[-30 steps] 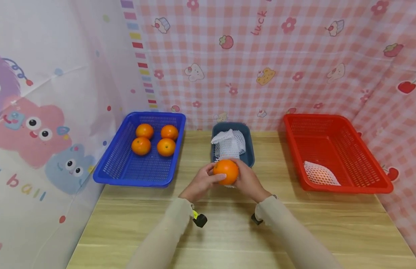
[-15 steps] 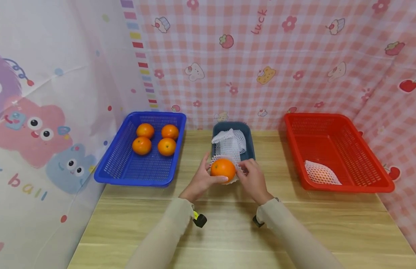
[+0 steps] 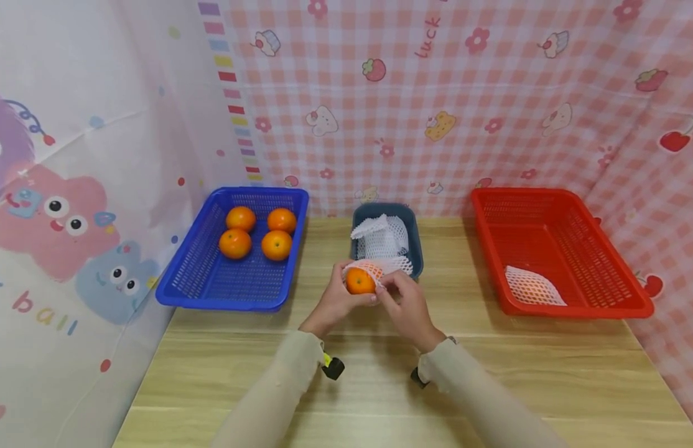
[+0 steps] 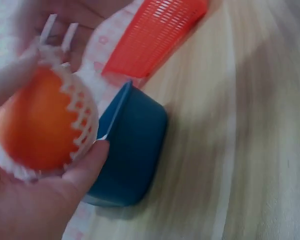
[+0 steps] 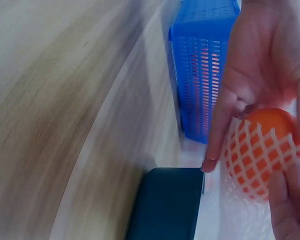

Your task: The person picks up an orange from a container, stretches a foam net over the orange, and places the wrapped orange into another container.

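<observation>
An orange (image 3: 360,282) sits partly inside a white foam net sleeve (image 3: 395,266), in front of the small teal bin. My left hand (image 3: 336,303) grips the fruit from the left, thumb along its near side. At the right, the fingers of my right hand (image 3: 407,308) pinch the sleeve's edge. In the left wrist view, bare orange skin (image 4: 37,120) faces the camera, and netting wraps the side toward the bin. The right wrist view shows the net (image 5: 252,157) stretched over much of the fruit, between both hands.
Several oranges lie in a blue basket (image 3: 201,297) at the left. The teal bin (image 3: 416,249) behind my hands contains white net sleeves (image 3: 380,233). A red basket (image 3: 576,313) on the right holds a netted orange (image 3: 534,287). A patterned cloth (image 3: 402,143) hangs behind the table (image 3: 374,404).
The orange, bare in front of the net earlier, now has the sleeve drawn over its far and right sides. My right hand moved from the fruit onto the sleeve's edge.
</observation>
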Tool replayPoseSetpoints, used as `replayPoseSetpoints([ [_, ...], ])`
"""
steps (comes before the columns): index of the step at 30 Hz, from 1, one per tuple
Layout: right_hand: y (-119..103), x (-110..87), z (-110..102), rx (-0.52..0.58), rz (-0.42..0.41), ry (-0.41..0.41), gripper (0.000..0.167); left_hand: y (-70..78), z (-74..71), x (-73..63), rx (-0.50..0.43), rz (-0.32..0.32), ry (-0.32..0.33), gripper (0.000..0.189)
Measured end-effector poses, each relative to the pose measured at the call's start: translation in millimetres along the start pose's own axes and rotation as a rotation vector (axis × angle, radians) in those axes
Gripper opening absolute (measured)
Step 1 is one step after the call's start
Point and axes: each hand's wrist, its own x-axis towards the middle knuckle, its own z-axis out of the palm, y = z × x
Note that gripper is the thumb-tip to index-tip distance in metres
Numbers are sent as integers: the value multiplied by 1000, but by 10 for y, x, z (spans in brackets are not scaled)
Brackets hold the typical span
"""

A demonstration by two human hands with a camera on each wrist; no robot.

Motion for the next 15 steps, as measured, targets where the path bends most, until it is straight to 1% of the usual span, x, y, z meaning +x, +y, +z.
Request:
replayPoseSetpoints([
  [2, 7, 2, -14, -6, 75, 11, 6, 30, -13, -11, -66, -23, -22, 85],
  [4, 28, 8, -38, 4, 143, 17, 8, 47, -37, -21, -120, -43, -31, 80],
  [6, 50, 11, -52, 28, 182, 18, 16, 9, -69, -8, -145, -46, -23, 72],
  [8, 71, 10, -56, 64, 194, 11, 22, 1, -85, -13, -142, -25, -17, 67],
  [10, 78, 5, -62, 108, 220, -31, 27, -17, -92, -11, -153, -15, -20, 64],
  [13, 76, -1, -74, 162, 282, -120, 27, -40, -101, -11, -213, -6, -42, 66],
  [15, 80, 3, -87, 136, 331, -160, 25, -53, -109, -13, -258, -10, -58, 67],
])
